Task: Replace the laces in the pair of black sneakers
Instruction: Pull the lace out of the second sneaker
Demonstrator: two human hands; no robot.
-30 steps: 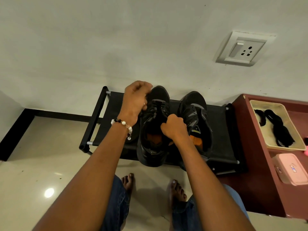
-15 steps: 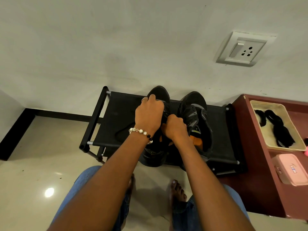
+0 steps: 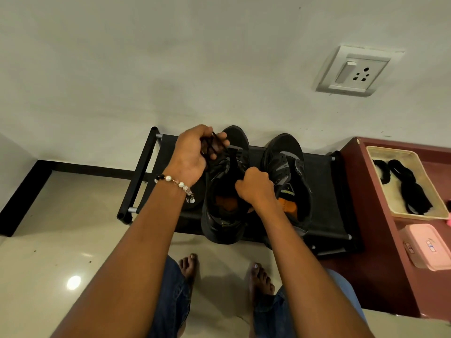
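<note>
Head view, looking down at my two hands over a low black rack (image 3: 324, 191). Two black sneakers on it, side by side, toes toward the wall. My left hand (image 3: 195, 154) is raised over the toe end of the left sneaker (image 3: 224, 211), fingers curled, pinching a bunch of black lace (image 3: 214, 146) that runs down to that shoe's eyelets. One beaded bracelet (image 3: 175, 182) on that wrist. My right hand (image 3: 256, 185) is just right of and below the left one, fist closed on the tongue area of the same sneaker; what exactly the fingers hold is hidden by the knuckles. Right sneaker (image 3: 288, 176) sits untouched just beyond my right hand, orange insole showing. Further right of that hand, one maroon cabinet (image 3: 380, 264) with one cream tray (image 3: 390, 203) holding black laces (image 3: 410, 191), count unclear, looks like two bundles. One pink box (image 3: 424, 247) sits nearer me than the tray. One wall socket (image 3: 356, 71) is up above, right of both hands. My two bare feet on the tile below.
</note>
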